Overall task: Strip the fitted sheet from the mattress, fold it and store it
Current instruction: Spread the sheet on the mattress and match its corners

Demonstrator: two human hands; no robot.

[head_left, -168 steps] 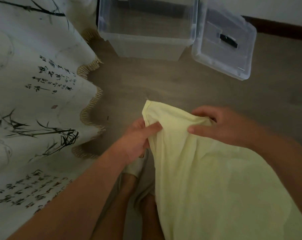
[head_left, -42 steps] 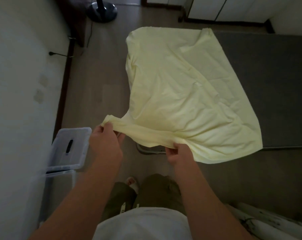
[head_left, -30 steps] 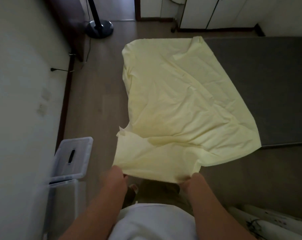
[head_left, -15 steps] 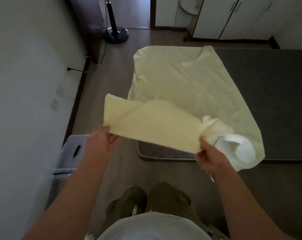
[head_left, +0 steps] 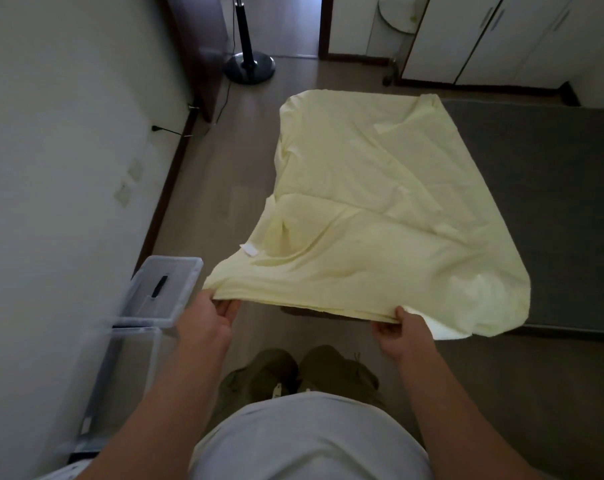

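Head: sheet (head_left: 380,220) spreads beyond both grips (head_left: 207,323) (head_left: 406,332).

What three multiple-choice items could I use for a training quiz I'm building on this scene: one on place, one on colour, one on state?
1. Where is the clear box?
A. at the person's left, by the wall
B. at their right
C. in their hands

2. What colour is the sheet?
A. white
B. pale yellow
C. blue

3. How is the sheet's near edge?
A. lying free
B. gripped by one hand
C. gripped by both hands

Key:
1 A, it stands on the floor beside the left wall.
2 B, the cloth is pale yellow.
3 C, the left hand and right hand each pinch it.
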